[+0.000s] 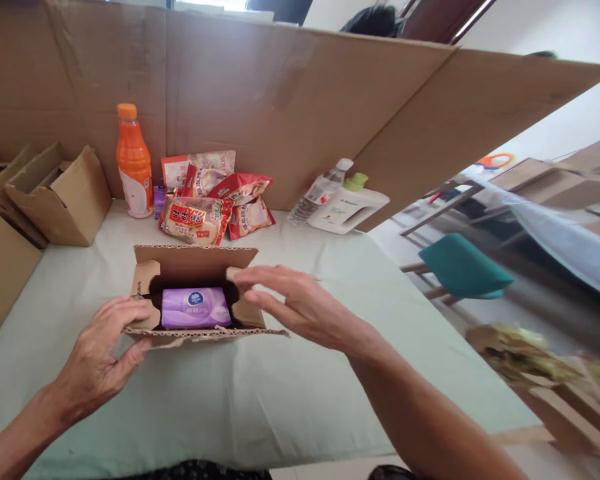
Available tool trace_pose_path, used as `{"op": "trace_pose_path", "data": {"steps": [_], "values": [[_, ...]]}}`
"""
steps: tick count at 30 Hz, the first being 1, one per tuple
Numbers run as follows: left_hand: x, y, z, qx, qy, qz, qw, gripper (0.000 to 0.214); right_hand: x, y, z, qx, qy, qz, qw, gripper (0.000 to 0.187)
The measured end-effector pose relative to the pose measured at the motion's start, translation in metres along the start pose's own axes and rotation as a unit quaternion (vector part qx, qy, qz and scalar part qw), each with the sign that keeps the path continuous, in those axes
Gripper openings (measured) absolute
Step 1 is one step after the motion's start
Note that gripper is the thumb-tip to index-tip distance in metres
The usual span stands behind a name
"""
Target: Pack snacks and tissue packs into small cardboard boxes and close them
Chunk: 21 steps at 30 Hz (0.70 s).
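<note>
In front of me an open cardboard box (195, 265) stands on the table, its flaps up. A purple tissue pack (195, 309) with a blue round logo lies inside it. My left hand (107, 343) grips the box's near left corner, thumb on the outer front and fingers over the left side flap. At the right side, my right hand (295, 303) reaches over the rim with its fingers stretched out and thumb apart, the fingertips touching the right side flap. Nothing is held in my right hand.
Behind the box stand an orange drink bottle (134, 167) and several snack packets (195, 219). A clear plastic bottle (320, 193) leans by a white jug (347, 208). More cardboard boxes (70, 200) are at left. A tall cardboard screen (260, 87) borders the back; a teal chair (463, 267) is beyond.
</note>
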<state>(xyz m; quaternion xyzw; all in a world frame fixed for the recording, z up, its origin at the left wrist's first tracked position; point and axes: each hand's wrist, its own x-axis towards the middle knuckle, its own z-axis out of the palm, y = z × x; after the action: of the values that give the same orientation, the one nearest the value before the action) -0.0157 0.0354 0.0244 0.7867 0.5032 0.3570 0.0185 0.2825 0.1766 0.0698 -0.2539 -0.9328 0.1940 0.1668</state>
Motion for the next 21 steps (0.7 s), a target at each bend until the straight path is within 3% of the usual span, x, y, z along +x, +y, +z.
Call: {"op": "trace_pose_path", "data": {"steps": [3, 5, 12, 18, 21], "values": [[0.000, 0.004, -0.001, 0.036, 0.037, -0.026, 0.998, 0.025, 0.012, 0.001, -0.005, 0.005, 0.148, 0.028, 0.989, 0.028], [0.001, 0.006, -0.001, 0.082, 0.071, -0.031, 0.994, 0.021, 0.022, 0.004, -0.006, -0.004, 0.201, 0.026, 0.979, 0.028], [0.014, -0.003, 0.000, 0.054, -0.003, -0.058, 0.997, 0.011, 0.026, 0.023, 0.002, 0.032, 0.073, 0.020, 0.997, 0.048], [0.015, -0.009, 0.015, 0.120, 0.102, -0.091, 0.983, 0.044, 0.004, 0.031, 0.005, 0.095, 0.012, -0.044, 0.994, 0.053], [0.015, -0.014, 0.018, 0.122, 0.063, -0.083, 0.987, 0.041, -0.003, 0.029, 0.016, 0.051, 0.009, -0.064, 0.997, 0.051]]}}
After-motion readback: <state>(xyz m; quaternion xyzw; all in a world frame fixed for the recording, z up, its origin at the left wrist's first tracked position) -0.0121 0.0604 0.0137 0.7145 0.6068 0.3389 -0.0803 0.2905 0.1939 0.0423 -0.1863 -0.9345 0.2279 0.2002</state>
